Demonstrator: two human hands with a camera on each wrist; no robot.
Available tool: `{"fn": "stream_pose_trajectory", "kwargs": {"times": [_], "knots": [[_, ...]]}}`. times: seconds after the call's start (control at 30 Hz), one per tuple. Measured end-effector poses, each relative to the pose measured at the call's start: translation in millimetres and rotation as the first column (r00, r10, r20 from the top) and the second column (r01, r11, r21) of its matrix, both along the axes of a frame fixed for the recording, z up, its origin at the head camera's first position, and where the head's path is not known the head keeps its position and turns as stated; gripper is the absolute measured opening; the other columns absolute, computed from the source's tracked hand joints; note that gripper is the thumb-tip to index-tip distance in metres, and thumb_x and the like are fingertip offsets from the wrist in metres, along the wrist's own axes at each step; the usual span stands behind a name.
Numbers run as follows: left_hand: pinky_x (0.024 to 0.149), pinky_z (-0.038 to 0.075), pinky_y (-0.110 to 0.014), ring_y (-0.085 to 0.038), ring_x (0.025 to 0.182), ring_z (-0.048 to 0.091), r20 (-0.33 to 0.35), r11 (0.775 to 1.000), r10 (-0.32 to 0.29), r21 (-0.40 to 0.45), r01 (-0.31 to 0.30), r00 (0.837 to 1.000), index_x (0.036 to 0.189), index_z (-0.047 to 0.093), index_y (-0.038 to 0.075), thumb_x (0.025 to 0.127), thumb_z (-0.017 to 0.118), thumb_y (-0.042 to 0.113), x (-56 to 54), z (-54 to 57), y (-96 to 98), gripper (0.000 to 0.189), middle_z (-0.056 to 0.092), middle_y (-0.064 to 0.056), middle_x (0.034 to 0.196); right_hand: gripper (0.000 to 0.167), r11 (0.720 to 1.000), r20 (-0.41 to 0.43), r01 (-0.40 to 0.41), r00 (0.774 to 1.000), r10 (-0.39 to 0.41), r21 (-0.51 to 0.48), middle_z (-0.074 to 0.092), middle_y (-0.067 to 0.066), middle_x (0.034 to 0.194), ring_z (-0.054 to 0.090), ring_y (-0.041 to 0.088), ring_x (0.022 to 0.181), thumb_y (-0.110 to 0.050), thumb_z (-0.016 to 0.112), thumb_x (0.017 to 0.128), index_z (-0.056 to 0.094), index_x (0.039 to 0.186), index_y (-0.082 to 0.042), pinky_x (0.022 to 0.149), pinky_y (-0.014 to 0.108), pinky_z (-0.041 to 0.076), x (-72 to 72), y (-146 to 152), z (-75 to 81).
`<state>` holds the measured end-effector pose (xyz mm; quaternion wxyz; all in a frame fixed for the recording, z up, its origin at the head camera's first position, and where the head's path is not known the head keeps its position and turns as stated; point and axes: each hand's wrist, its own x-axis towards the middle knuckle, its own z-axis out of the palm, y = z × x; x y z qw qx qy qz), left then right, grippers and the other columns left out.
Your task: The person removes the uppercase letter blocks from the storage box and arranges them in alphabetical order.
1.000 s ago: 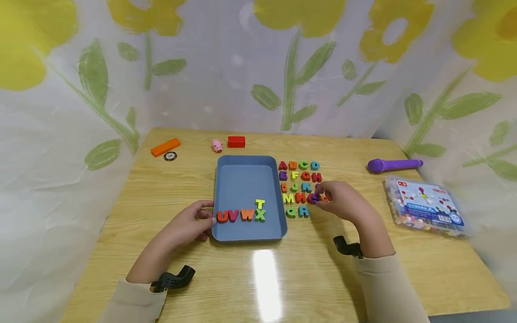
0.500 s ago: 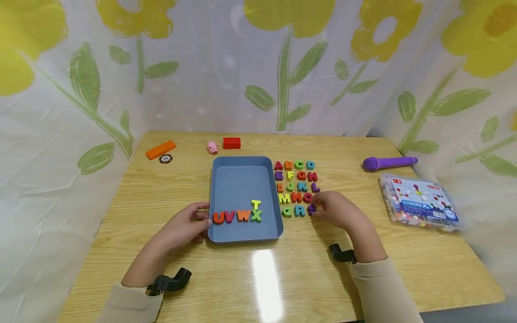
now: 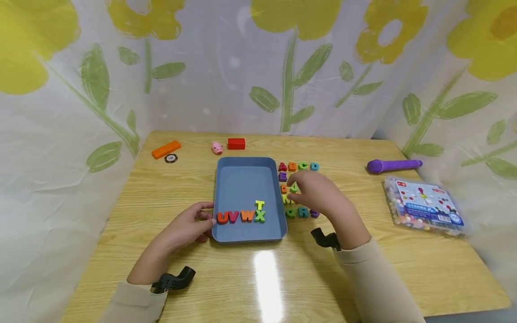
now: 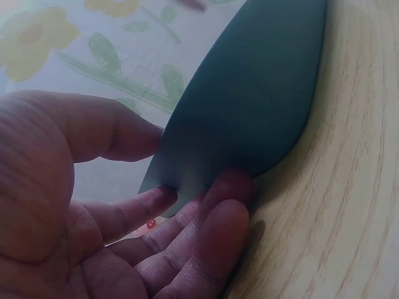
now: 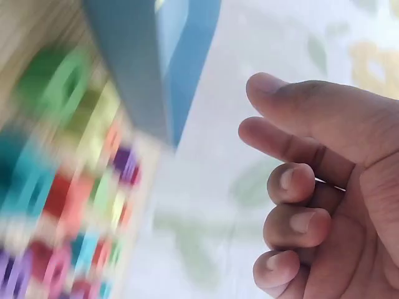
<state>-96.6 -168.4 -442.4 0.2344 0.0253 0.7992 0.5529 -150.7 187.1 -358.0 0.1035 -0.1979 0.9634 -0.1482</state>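
Note:
A blue-grey tray [image 3: 244,235] lies on the table in front of me, with the letters U, V, W, X [image 3: 260,216] and a T [image 3: 260,205] inside. My left hand [image 3: 193,224] holds its left side; in the left wrist view the thumb meets the rim and the fingers lie on the outer wall. Right of the tray stand rows of coloured letter blocks, among them an A [image 3: 282,167] and a purple S [image 3: 314,213]. My right hand [image 3: 317,194] hovers above them, fingers loosely curled around nothing, hiding several letters.
Behind the tray are an orange block [image 3: 166,149], a round chip [image 3: 171,158], a toy pig [image 3: 216,148] and a red block [image 3: 236,143]. A purple microphone [image 3: 394,165] and a clear box of beads [image 3: 424,206] lie at the right.
My right hand set the purple S beside the R in the front row, let go, and moved up and left over the letters. My left hand stays at the tray.

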Motion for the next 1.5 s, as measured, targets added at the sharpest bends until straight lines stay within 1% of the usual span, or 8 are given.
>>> {"fn": "stream_pose_trajectory", "kwargs": {"times": [0.17, 0.3, 0.47, 0.67, 0.87, 1.0, 1.3, 1.5], "knots": [[0.076, 0.061, -0.038, -0.023, 0.092, 0.070, -0.008, 1.000, -0.008, 0.014, 0.009, 1.000, 0.163, 0.039, 0.001, 0.109, 0.063, 0.015, -1.5, -1.9, -0.4, 0.061, 0.063, -0.024, 0.131, 0.024, 0.984, 0.054, -0.135, 0.990, 0.130, 0.117, 0.077, 0.007, 0.119, 0.069, 0.022, 0.103, -0.022, 0.081, 0.100, 0.079, 0.120, -0.009, 0.092, 0.040, 0.061, -19.8, -49.5, -6.4], [0.075, 0.060, -0.038, -0.023, 0.092, 0.069, -0.007, 1.000, -0.003, 0.008, 0.003, 1.000, 0.163, 0.040, 0.001, 0.109, 0.063, 0.015, -1.3, -0.7, 0.1, 0.061, 0.064, -0.023, 0.131, 0.009, 0.964, 0.128, -0.182, 0.979, 0.159, 0.194, 0.072, 0.002, 0.096, 0.062, 0.020, 0.087, -0.021, 0.081, 0.099, 0.078, 0.100, -0.012, 0.078, 0.035, 0.055, -37.1, -70.6, -21.2], [0.073, 0.059, -0.036, -0.023, 0.089, 0.067, -0.004, 1.000, 0.012, 0.002, -0.012, 1.000, 0.161, 0.042, 0.001, 0.108, 0.063, 0.012, 1.4, 0.7, 0.7, 0.059, 0.064, -0.022, 0.127, 0.015, 0.955, 0.174, -0.202, 0.971, 0.166, 0.217, 0.062, 0.001, 0.083, 0.057, 0.019, 0.078, -0.018, 0.081, 0.099, 0.071, 0.087, -0.014, 0.068, 0.032, 0.045, -44.2, -79.4, -27.9], [0.073, 0.059, -0.036, -0.023, 0.089, 0.067, -0.006, 1.000, 0.020, -0.009, -0.020, 1.000, 0.161, 0.043, 0.001, 0.108, 0.064, 0.013, 2.9, 2.2, 2.3, 0.058, 0.064, -0.020, 0.126, 0.011, 0.955, 0.182, -0.213, 0.967, 0.176, 0.205, 0.067, 0.002, 0.088, 0.060, 0.019, 0.081, -0.012, 0.076, 0.100, 0.073, 0.090, -0.013, 0.070, 0.033, 0.049, -45.5, -81.6, -31.2], [0.074, 0.059, -0.037, -0.023, 0.091, 0.068, -0.011, 1.000, 0.015, -0.010, -0.016, 1.000, 0.162, 0.043, 0.002, 0.108, 0.064, 0.014, 1.7, -0.1, 1.9, 0.059, 0.063, -0.020, 0.127, 0.016, 0.958, 0.207, -0.210, 0.963, 0.169, 0.195, 0.073, 0.003, 0.116, 0.063, 0.022, 0.101, -0.014, 0.079, 0.101, 0.077, 0.117, -0.017, 0.090, 0.039, 0.060, -45.0, -83.0, -33.6], [0.074, 0.060, -0.037, -0.023, 0.091, 0.068, -0.009, 1.000, 0.020, -0.015, -0.020, 1.000, 0.162, 0.042, 0.001, 0.108, 0.065, 0.015, 1.4, 0.1, 0.3, 0.060, 0.063, -0.021, 0.127, 0.012, 0.953, 0.209, -0.237, 0.958, 0.197, 0.187, 0.074, 0.002, 0.114, 0.064, 0.022, 0.100, -0.013, 0.076, 0.102, 0.078, 0.113, -0.018, 0.088, 0.038, 0.060, -46.1, -84.2, -35.6], [0.076, 0.061, -0.038, -0.024, 0.094, 0.068, -0.007, 1.000, 0.008, -0.014, -0.008, 1.000, 0.164, 0.039, 0.001, 0.109, 0.063, 0.016, -2.2, 2.2, 0.7, 0.062, 0.061, -0.023, 0.132, 0.007, 0.965, 0.083, -0.241, 0.969, 0.234, 0.099, 0.074, 0.003, 0.108, 0.062, 0.021, 0.093, -0.011, 0.074, 0.102, 0.079, 0.106, -0.014, 0.085, 0.038, 0.058, -42.3, -55.6, -16.6], [0.077, 0.060, -0.038, -0.024, 0.093, 0.069, 0.007, 1.000, -0.008, -0.018, 0.008, 1.000, 0.166, 0.037, 0.002, 0.110, 0.062, 0.015, -0.3, 1.6, 0.9, 0.063, 0.062, -0.024, 0.135, 0.007, 0.995, -0.018, -0.099, 0.995, 0.099, 0.007, 0.074, 0.005, 0.106, 0.064, 0.022, 0.089, -0.008, 0.075, 0.101, 0.078, 0.107, -0.010, 0.085, 0.044, 0.058, -23.2, 14.4, 3.9]]}}
